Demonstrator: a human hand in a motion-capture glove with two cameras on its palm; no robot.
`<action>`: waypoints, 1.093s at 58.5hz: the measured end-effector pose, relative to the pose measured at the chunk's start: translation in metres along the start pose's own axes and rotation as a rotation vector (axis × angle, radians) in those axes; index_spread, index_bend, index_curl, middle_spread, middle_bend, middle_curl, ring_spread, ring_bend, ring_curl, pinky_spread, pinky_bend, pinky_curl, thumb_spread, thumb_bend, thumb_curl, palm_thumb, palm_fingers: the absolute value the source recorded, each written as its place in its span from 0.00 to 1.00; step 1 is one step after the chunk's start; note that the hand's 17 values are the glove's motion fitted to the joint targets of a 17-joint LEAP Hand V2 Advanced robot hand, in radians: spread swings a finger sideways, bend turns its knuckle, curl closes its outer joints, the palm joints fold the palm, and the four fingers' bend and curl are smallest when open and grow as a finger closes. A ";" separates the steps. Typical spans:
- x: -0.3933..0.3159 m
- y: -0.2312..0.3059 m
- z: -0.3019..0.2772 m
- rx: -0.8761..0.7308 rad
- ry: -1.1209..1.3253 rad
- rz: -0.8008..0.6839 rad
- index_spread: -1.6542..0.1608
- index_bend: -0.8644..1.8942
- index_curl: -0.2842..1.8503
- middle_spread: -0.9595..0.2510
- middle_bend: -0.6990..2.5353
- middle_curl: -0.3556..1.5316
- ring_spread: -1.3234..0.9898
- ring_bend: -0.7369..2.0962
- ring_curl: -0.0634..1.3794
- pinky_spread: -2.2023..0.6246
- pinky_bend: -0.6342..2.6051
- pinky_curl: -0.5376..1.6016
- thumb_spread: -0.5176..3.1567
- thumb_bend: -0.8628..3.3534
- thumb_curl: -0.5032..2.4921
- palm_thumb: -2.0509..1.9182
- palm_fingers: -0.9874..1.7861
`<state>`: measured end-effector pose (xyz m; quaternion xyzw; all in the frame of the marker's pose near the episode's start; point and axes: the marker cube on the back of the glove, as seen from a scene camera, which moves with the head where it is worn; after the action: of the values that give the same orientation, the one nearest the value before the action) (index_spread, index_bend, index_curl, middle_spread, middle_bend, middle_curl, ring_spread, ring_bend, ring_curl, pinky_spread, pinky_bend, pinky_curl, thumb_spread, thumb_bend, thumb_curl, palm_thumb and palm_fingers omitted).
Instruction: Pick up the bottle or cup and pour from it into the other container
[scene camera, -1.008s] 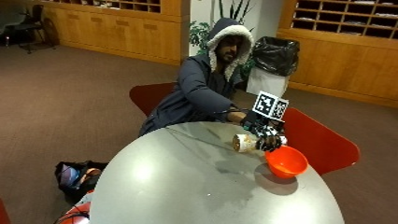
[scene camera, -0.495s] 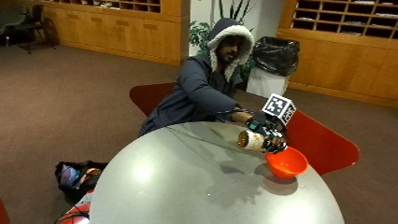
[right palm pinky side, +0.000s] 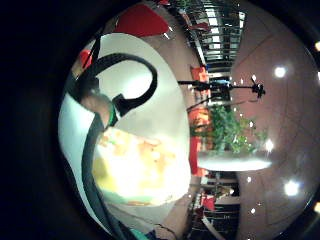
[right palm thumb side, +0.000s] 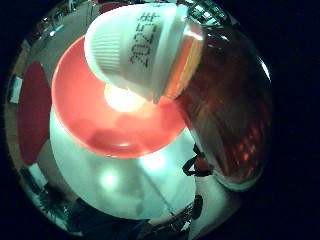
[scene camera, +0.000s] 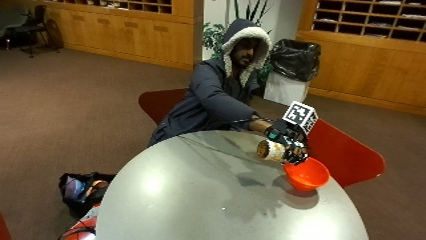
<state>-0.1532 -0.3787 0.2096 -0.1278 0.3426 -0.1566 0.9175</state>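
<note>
Outside view, right of centre: the gloved right hand (scene camera: 287, 141) is gripping a brown bottle with a white ribbed cap (scene camera: 272, 150), tipped sideways above the orange plastic bowl (scene camera: 307, 175) sitting on the round grey counter (scene camera: 200, 200).

Thumb-side palm view: the bottle (right palm thumb side: 220, 100) is filling the upper right, its cap over the bowl (right palm thumb side: 95, 125).

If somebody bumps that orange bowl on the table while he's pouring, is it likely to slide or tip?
The orange bowl looks like thin plastic, so probably light. It stands on a smooth, glossy table, so a bump would more likely slide it than tip it. Its wide, low shape suggests stability. The bottle in the right hand hangs tilted over it.
</note>
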 end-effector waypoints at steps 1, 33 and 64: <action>0.004 -0.004 0.002 -0.002 0.051 0.074 0.76 0.34 0.22 0.63 0.30 0.45 0.51 0.46 0.36 0.71 0.38 0.42 0.31 0.20 0.38 0.76 0.75; 0.051 0.010 -0.011 0.081 -0.326 0.199 0.76 0.34 0.22 0.63 0.30 0.45 0.51 0.46 0.36 0.71 0.38 0.42 0.31 0.20 0.38 0.76 0.75; 0.095 0.050 0.008 0.185 -0.583 0.273 0.76 0.34 0.22 0.63 0.29 0.45 0.51 0.45 0.36 0.71 0.38 0.42 0.31 0.20 0.38 0.76 0.75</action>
<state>-0.0697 -0.3673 0.1419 -0.0364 0.0639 -0.0197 0.9971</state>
